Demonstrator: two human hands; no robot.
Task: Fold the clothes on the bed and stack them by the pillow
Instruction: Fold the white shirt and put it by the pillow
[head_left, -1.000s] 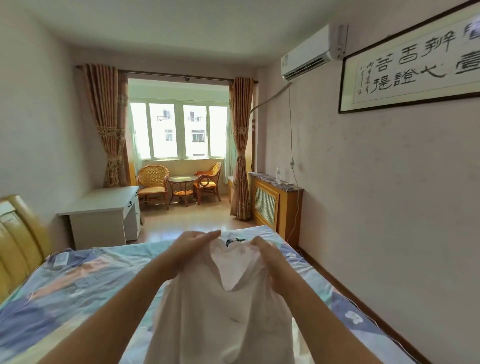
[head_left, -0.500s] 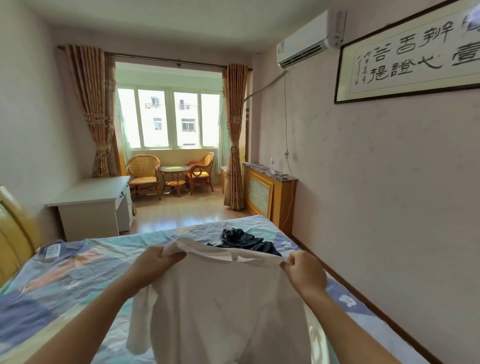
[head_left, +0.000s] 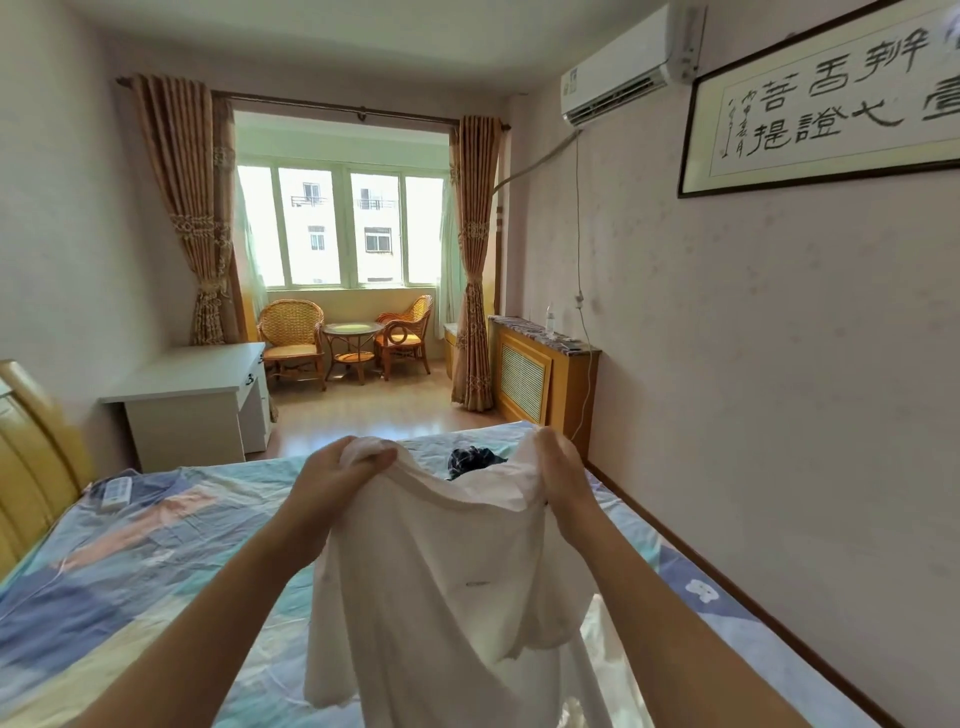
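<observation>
I hold a white T-shirt (head_left: 441, 597) up in the air over the bed (head_left: 130, 571). My left hand (head_left: 337, 473) grips one shoulder of it and my right hand (head_left: 558, 467) grips the other, so the shirt hangs down between my forearms with a short sleeve dangling on each side. Behind the shirt a dark crumpled garment (head_left: 475, 460) lies on the far part of the bed. No pillow is in view.
A remote control (head_left: 115, 492) lies on the patterned sheet near the yellow headboard (head_left: 31, 457) at the left. A white desk (head_left: 192, 400) stands beyond the bed, a wooden radiator cover (head_left: 540, 374) by the right wall. Wicker chairs and a small table stand by the window.
My hands moved apart from the collar to the shoulders, spreading the shirt wide. Now they are a little closer together and higher, and the shirt's top edge sags between them.
</observation>
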